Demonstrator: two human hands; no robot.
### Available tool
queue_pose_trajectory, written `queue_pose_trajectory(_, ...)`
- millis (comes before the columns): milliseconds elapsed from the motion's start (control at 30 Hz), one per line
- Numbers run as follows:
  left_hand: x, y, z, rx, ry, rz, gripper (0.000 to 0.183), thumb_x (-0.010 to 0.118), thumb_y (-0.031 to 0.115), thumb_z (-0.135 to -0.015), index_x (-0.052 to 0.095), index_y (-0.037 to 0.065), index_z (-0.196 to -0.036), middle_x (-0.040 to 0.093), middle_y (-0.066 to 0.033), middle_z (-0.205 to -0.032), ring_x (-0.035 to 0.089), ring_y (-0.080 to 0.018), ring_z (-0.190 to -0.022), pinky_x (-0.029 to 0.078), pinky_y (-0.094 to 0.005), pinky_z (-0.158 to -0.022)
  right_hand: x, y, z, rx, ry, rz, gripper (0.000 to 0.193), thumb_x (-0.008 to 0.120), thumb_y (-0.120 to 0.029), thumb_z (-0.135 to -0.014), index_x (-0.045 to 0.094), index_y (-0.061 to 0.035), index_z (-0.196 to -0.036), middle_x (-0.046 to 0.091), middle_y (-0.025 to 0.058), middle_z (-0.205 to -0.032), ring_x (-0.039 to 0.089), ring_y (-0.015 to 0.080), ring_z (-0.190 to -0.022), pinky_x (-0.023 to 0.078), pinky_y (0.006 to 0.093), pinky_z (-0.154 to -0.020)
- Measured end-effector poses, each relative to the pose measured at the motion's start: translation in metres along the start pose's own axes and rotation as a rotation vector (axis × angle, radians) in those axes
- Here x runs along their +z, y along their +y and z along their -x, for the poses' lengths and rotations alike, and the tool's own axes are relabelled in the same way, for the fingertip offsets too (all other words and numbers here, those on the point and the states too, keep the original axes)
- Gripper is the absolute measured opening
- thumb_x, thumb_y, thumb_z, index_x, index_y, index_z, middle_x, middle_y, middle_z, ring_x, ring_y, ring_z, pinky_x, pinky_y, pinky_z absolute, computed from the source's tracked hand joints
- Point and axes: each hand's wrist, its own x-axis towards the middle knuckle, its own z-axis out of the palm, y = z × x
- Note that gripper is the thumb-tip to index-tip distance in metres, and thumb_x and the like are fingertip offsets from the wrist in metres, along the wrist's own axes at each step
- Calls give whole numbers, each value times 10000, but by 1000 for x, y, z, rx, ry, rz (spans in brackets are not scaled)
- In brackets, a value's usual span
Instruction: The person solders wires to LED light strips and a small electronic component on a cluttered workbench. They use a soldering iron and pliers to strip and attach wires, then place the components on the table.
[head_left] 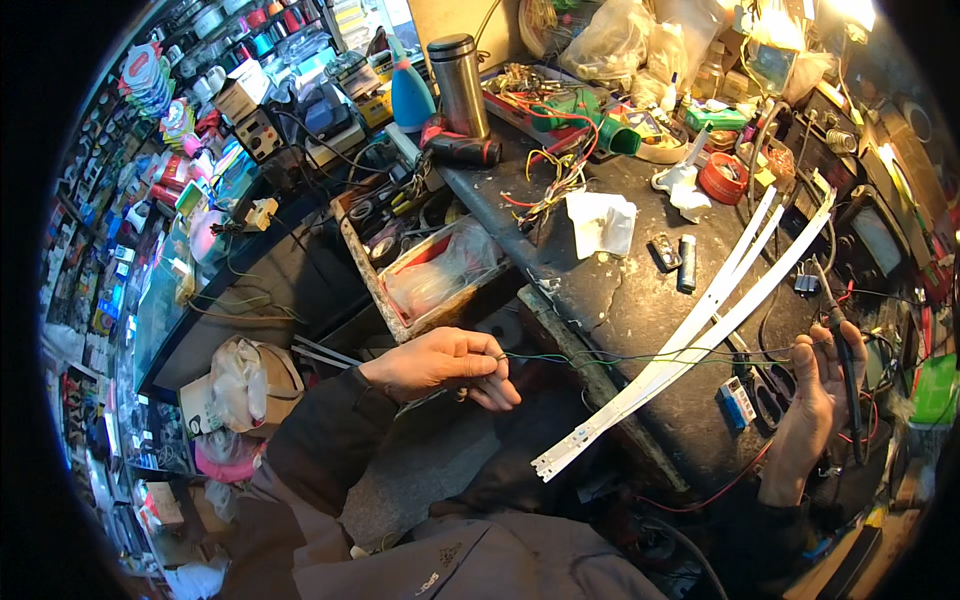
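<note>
My left hand (440, 368) is closed, thumb and fingers pinching the end of a thin green wire (560, 358). The wire runs rightward, fairly taut, over several long white LED strips (660, 372) to my right hand (815, 400). That hand is raised at the bench's right side, its fingers curled around a slim black soldering iron (848, 375) with its thin end pointing away from me. The wire also reaches its fingertips; whether they grip it I cannot tell. The strips lie slanted on the dark bench (560, 270), their near ends jutting past its edge.
Left of the bench, an open wooden drawer (400, 325) holds tools and a plastic bag. Farther back are a heat gun (460, 145), a steel flask (460, 85), bundled wires (560, 185) and a red tape roll (724, 178). A small blue-white box (737, 402) lies near my right hand.
</note>
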Motion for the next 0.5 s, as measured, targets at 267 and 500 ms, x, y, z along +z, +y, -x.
queue_pose_trajectory(267,14,4,9,87,183,-79,346,618,98,-1114,594,-37,-1432,807,-217,-1076,816,-273,-971,665,-367,-878,15,-14,2,94,39,105,561,784,30,-965,548,-60,-1466,706,117,-1236,704,170,-1105,584,299,-987)
queue_pose_trajectory(500,64,17,-11,306,178,141,187,629,89,-1108,624,30,-1285,795,-204,-1036,820,-287,-911,686,-365,-767,26,-12,1,0,-13,101,600,736,116,-956,517,-39,-1493,693,164,-1316,713,198,-1165,579,331,-1048)
